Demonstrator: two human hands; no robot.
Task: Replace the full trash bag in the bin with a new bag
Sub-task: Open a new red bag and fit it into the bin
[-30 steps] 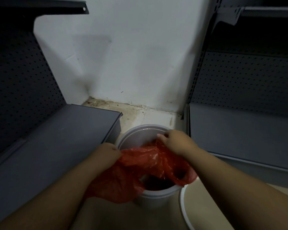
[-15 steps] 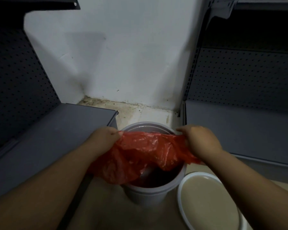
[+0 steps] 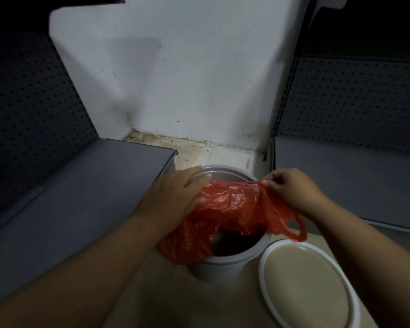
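Standing on the tan floor (image 3: 152, 292) in a corner between two dark grey shelf units, the round grey bin (image 3: 223, 263) serves as the landmark: the left shelf (image 3: 81, 197) runs along its left, the right shelf (image 3: 341, 174) along its right, and a stained white wall (image 3: 175, 79) rises behind it. Just beside the bin's near right lies a round white-rimmed lid (image 3: 308, 285) with a beige centre. Across the bin's mouth stretches a thin, glossy, crinkled red bag (image 3: 227, 209), partly draped over the near left rim, one loop handle dangling over the right rim. At the bin's far left rim, the left hand (image 3: 175, 197) grips the bag's edge. At the far right rim, the right hand (image 3: 291, 188) pinches the bag's upper edge with its fingertips.
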